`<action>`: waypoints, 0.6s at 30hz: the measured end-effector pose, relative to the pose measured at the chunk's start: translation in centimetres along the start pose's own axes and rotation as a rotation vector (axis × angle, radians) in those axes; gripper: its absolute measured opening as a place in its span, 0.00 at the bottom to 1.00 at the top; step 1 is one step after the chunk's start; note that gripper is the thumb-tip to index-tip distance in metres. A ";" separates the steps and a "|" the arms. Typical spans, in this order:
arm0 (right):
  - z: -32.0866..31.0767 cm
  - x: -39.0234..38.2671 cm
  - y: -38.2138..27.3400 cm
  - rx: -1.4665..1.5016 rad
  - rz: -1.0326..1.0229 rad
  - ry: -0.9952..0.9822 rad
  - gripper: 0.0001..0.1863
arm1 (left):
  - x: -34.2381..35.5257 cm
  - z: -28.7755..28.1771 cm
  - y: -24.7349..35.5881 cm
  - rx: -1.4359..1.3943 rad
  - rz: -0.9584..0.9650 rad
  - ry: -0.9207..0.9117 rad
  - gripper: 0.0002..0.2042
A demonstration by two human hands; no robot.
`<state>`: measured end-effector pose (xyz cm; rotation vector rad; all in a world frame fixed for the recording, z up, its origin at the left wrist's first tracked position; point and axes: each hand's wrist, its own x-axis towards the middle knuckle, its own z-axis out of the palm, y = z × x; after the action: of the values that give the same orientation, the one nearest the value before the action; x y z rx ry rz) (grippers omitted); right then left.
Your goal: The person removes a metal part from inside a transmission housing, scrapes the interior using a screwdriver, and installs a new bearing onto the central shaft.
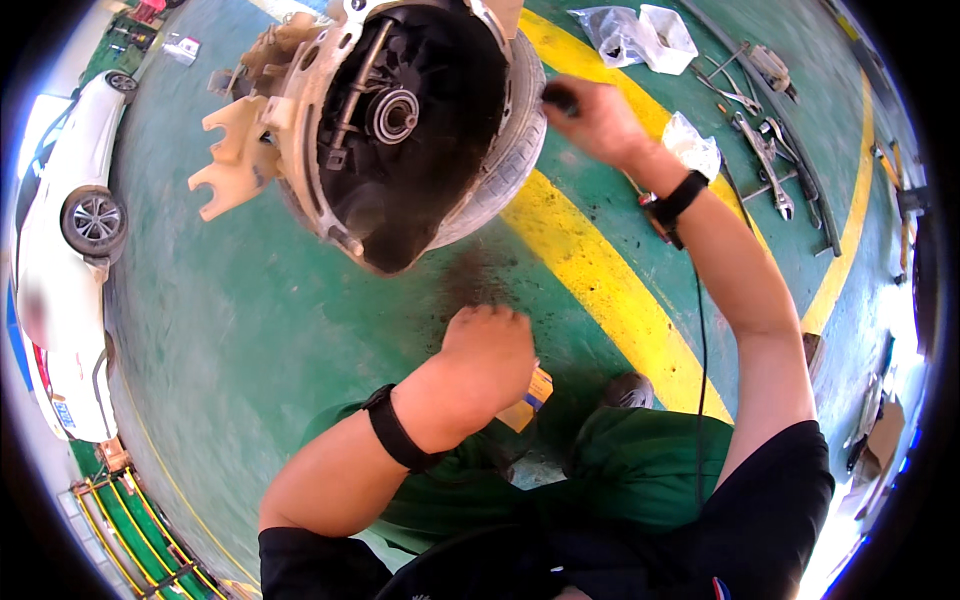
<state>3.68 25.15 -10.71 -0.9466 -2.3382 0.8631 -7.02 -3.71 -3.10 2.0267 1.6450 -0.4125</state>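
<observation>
A gearbox with an open bell housing [318, 150] rests on a tyre [500, 185]. In its dark cavity a ringed bearing [393, 116] sits round a shaft, beside a fork lever [358, 95]. My right hand [600, 120] is closed at the tyre's right side, pinching a small dark object [560, 98] whose kind I cannot make out. Below the housing and apart from it, my left hand [488, 350] is curled, knuckles up. A small yellow box [522, 408] shows at its thumb side, seemingly in its grip; the palm is hidden.
Wrenches [765, 165] and pliers [738, 95] lie on the green floor at right, near a long bar [800, 140]. A white tub [668, 40] and plastic bags stand beyond. A thin black cable [702, 340] hangs by my right arm. A white car [70, 250] stands far left.
</observation>
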 end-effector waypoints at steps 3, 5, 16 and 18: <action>3.3 1.0 -6.7 0.002 -0.143 -0.024 0.37 | 0.1 0.1 0.4 0.009 0.029 0.151 0.17; 5.0 1.8 -9.3 0.008 -0.174 0.023 0.47 | -0.4 -0.3 0.6 0.040 0.040 0.121 0.17; 10.6 4.5 -13.4 0.036 -0.049 0.054 0.49 | -2.8 0.0 -0.3 0.067 0.006 0.009 0.20; 11.3 4.7 -13.3 0.066 -0.041 0.077 0.47 | -2.8 0.3 -0.5 0.061 0.015 0.003 0.20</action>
<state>-12.26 16.87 -8.34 -0.8857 -2.2423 0.8667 -8.07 -6.06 -1.98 2.0833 1.6368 -0.4603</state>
